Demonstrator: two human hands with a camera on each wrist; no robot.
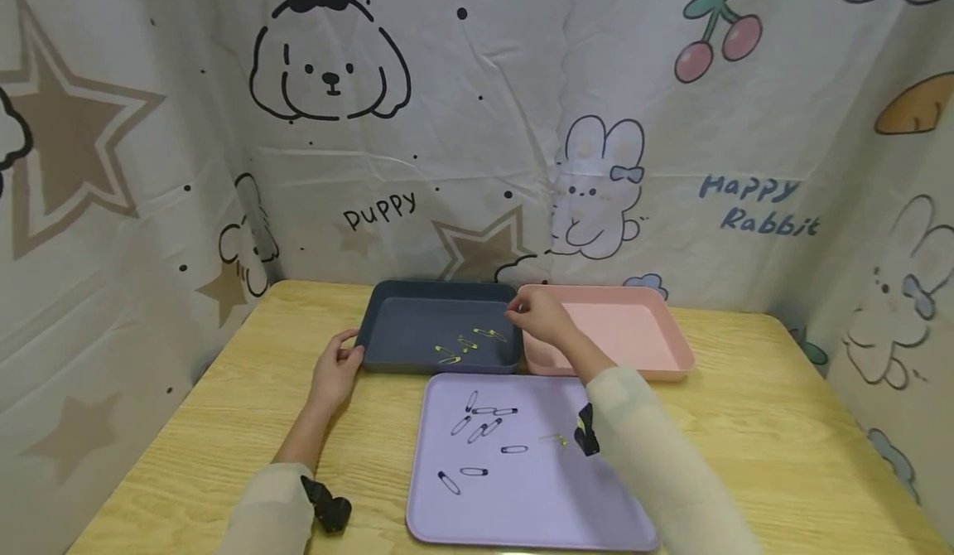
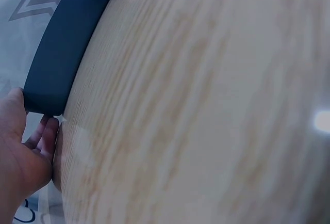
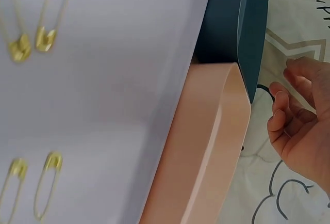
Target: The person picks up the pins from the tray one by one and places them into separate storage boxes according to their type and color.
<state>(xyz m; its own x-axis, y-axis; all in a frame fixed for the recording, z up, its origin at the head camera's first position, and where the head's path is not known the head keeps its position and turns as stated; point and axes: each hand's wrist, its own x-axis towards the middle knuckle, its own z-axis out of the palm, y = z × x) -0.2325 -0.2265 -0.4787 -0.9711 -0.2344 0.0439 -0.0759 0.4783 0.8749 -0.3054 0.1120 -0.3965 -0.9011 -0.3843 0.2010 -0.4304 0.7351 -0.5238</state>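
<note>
My left hand (image 1: 333, 373) holds the near left corner of the dark blue tray (image 1: 395, 290), thumb at the rim and fingers lower down in the left wrist view. Several yellow-gold safety pins (image 1: 467, 343) lie inside that tray. Over its right edge, beside the pink tray (image 1: 619, 331), hovers my right hand (image 1: 542, 315). Its fingers are loosely bent, and I see nothing between them in the right wrist view. Nearer me, the lavender tray (image 1: 522, 513) bears several black-headed safety pins (image 1: 474, 471) and gold safety pins (image 3: 50, 182); my right forearm hides part of it.
All three trays stand on a wood-grain table (image 1: 224, 422), the dark and pink ones side by side behind the lavender one. A printed curtain (image 1: 477, 124) hangs behind and at both sides. A black wrist device (image 1: 326, 505) sits on each sleeve.
</note>
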